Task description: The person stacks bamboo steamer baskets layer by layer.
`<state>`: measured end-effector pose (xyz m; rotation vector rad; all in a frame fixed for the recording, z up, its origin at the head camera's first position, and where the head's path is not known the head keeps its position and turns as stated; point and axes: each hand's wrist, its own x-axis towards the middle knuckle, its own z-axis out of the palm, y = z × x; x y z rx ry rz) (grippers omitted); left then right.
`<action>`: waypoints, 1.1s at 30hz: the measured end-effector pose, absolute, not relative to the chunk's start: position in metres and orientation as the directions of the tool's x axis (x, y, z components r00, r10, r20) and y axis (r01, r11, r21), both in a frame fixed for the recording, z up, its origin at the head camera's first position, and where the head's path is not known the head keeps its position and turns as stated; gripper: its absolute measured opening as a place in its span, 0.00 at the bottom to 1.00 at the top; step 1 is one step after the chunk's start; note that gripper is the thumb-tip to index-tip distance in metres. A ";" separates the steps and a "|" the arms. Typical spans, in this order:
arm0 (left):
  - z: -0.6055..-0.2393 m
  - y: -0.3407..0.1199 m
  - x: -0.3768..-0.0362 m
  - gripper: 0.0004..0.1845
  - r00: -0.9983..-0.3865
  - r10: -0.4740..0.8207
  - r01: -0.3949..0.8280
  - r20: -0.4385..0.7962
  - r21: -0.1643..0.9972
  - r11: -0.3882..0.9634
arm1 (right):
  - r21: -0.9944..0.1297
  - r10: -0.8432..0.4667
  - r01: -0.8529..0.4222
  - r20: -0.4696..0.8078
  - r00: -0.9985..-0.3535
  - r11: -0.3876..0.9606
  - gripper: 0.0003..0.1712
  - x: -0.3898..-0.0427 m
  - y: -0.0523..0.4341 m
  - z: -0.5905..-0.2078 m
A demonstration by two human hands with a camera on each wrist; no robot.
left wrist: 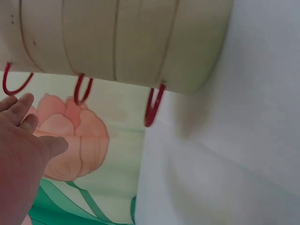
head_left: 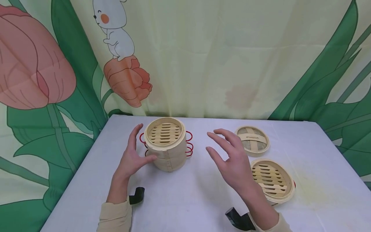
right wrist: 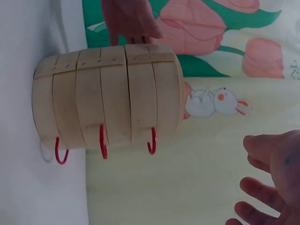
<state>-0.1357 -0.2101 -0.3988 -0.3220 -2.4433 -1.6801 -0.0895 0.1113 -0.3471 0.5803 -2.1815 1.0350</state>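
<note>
1. Left hand [head_left: 131, 158] is spread with fingers straight, set against the left side of the stacked bamboo steamer [head_left: 166, 143]; its thumb lies on the lower front wall, and the fingers rise beside the red wire handles [head_left: 142, 138] on that side. It grips nothing.
2. Right hand [head_left: 232, 159] is wide too, fingers relaxed and slightly bent, hovering to the right of the stack and clear of it (a plain gap of tablecloth shows between them in the head view).
3. Stacked bamboo steamer: three tiers, upright, no lid, slatted floor of the top tier visible from above. It stands on the white table [head_left: 188, 199], left of centre and toward the far edge. The right wrist view shows three red loops, one per tier, along one side.
4. Right of the stack, near the far edge, lies a bamboo lid [head_left: 252, 140], flat, its cross strip facing up.
5. Nearer the person, just beside that lid, sits a single steamer tier [head_left: 272, 181], partly behind the right forearm.
6. A black wrist mount [head_left: 137, 195] shows at the left cuff.
7. Behind the table hangs a printed backdrop [head_left: 203, 58] with tulips, leaves and a white rabbit.
</note>
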 end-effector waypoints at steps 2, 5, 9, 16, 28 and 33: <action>-0.395 -0.209 -0.136 0.64 -0.961 0.090 0.278 0.263 0.894 0.352 | -0.517 -0.105 -0.611 0.706 -0.700 0.600 0.26 -0.087 0.117 -0.347; -0.390 -0.207 -0.138 0.64 -0.957 0.093 0.290 0.276 0.884 0.367 | -0.526 -0.082 -0.594 0.703 -0.707 0.609 0.26 -0.083 0.127 -0.347; -0.388 -0.204 -0.140 0.63 -0.953 0.099 0.303 0.288 0.869 0.392 | -0.542 -0.050 -0.587 0.708 -0.704 0.601 0.28 -0.077 0.139 -0.345; -0.387 -0.202 -0.142 0.63 -0.949 0.115 0.313 0.292 0.851 0.421 | -0.557 -0.026 -0.576 0.705 -0.709 0.599 0.29 -0.068 0.156 -0.342; -0.384 -0.198 -0.142 0.62 -0.945 0.149 0.326 0.290 0.849 0.417 | -0.584 0.043 -0.511 0.683 -0.729 0.631 0.31 -0.052 0.191 -0.347; -0.385 -0.196 -0.142 0.61 -0.956 0.130 0.295 0.264 0.855 0.427 | -0.630 0.100 -0.408 0.613 -0.784 0.660 0.30 -0.043 0.207 -0.349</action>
